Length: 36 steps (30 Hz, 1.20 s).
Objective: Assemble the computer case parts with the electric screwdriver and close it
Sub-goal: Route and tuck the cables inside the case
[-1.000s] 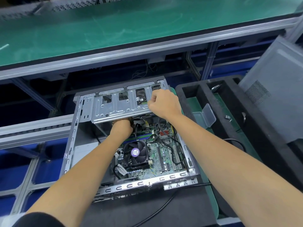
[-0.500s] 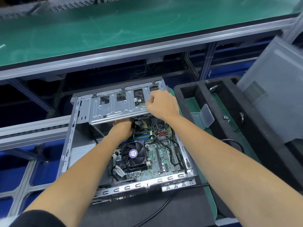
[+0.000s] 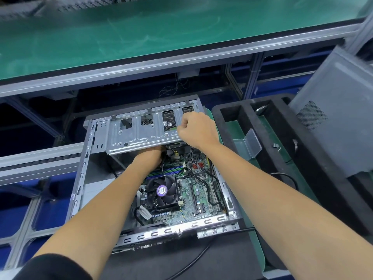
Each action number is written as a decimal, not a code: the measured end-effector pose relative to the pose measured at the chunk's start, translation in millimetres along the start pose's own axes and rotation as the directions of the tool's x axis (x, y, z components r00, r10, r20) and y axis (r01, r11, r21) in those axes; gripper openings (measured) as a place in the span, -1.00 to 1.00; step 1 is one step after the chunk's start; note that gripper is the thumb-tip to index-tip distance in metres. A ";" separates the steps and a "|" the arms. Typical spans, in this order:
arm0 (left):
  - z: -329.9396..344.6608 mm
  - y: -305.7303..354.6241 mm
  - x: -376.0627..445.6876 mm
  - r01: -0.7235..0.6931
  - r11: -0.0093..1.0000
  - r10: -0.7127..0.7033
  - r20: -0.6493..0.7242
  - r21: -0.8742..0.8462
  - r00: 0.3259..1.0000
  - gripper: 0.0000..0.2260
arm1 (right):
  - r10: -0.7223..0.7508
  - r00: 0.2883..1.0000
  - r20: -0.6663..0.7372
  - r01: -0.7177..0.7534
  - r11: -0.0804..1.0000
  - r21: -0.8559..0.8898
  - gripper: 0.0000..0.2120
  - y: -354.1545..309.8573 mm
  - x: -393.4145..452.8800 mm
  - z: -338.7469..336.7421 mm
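Observation:
An open computer case (image 3: 80, 178) lies on its side before me, its motherboard (image 3: 201, 190) and black CPU fan (image 3: 162, 191) exposed. A silver metal drive cage (image 3: 139, 134) spans the far end of the case. My left hand (image 3: 149, 156) reaches under the cage's near edge; its fingers are hidden there. My right hand (image 3: 194, 128) sits on the cage's right end with fingers curled over it. The grey side panel (image 3: 339, 118) leans at the right. No screwdriver is visible.
A black foam tray (image 3: 262, 138) stands right of the case, holding a small clear plastic box (image 3: 249, 146) with its lid up and loose small parts. A green conveyor bench (image 3: 161, 33) runs across the back. A black cable (image 3: 193, 259) trails from the case front.
Both hands stay at the drive cage; the case and hands have shifted slightly in view with the head's movement. The right hand moved a little along the cage's right end.

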<state>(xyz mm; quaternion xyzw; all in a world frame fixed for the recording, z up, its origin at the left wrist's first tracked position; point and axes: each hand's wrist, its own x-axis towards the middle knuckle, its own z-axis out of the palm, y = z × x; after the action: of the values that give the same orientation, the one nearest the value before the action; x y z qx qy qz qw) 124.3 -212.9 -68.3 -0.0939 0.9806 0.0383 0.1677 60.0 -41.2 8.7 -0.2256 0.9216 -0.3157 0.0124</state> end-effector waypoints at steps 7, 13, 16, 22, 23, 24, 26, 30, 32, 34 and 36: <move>-3.9 4.1 -0.7 -0.010 0.994 0.025 -0.142 0.105 0.990 -0.72 | 0.000 1.000 -0.002 0.000 1.000 0.003 -0.86 0.3 -0.2 -0.2; -4.8 4.9 -5.6 0.024 0.971 0.010 -0.140 0.239 0.990 -0.81 | -0.002 1.000 -0.001 0.002 1.000 0.002 -0.87 -0.3 0.0 -0.5; -4.4 4.8 -6.0 0.041 0.983 -0.021 -0.110 0.178 0.994 -0.77 | -0.002 1.000 -0.005 0.002 1.000 0.004 -0.86 -0.1 0.4 -0.3; -8.2 0.1 -11.2 -0.008 0.991 0.023 -0.115 0.130 0.993 -0.80 | -0.004 1.000 -0.013 0.004 1.000 -0.001 -0.85 -0.1 0.0 -0.6; -9.0 -0.3 -12.2 -0.029 0.988 0.045 -0.106 0.148 0.993 -0.81 | -0.003 1.000 -0.015 0.003 1.000 -0.005 -0.84 -0.3 -0.1 -0.4; -9.9 -1.0 -12.6 -0.058 0.983 0.075 -0.093 0.174 0.993 -0.81 | -0.002 1.000 -0.018 0.002 1.000 -0.006 -0.84 -0.4 0.0 -0.4; -11.7 -2.1 -13.6 -0.108 0.972 0.124 -0.068 0.207 0.990 -0.80 | 0.001 1.000 -0.020 -0.001 1.000 -0.007 -0.84 -0.6 0.1 0.0; -13.6 -1.5 -14.2 -0.107 0.981 0.115 -0.040 0.161 0.993 -0.77 | 0.004 1.000 -0.014 -0.004 1.000 -0.016 -0.84 -1.3 0.1 -0.5; -13.1 -1.9 -15.1 -0.095 0.986 0.099 -0.021 0.139 0.995 -0.77 | 0.000 1.000 -0.014 -0.001 1.000 -0.016 -0.83 -1.2 -0.2 -0.2; -13.3 -3.5 -16.1 -0.078 0.989 0.078 -0.001 0.122 0.997 -0.74 | 0.000 1.000 -0.013 0.000 1.000 -0.019 -0.84 -1.0 -0.2 -0.1; -14.6 -3.7 -17.1 -0.060 0.993 0.060 0.006 0.098 0.998 -0.70 | 0.000 1.000 -0.012 -0.001 1.000 -0.019 -0.84 -0.7 -0.1 -0.3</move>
<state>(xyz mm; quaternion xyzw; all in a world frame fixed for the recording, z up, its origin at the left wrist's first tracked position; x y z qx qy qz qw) 136.2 -215.2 -49.0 -0.0558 0.9835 -0.0049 0.1722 60.3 -41.5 9.3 -0.2236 0.9246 -0.3084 0.0046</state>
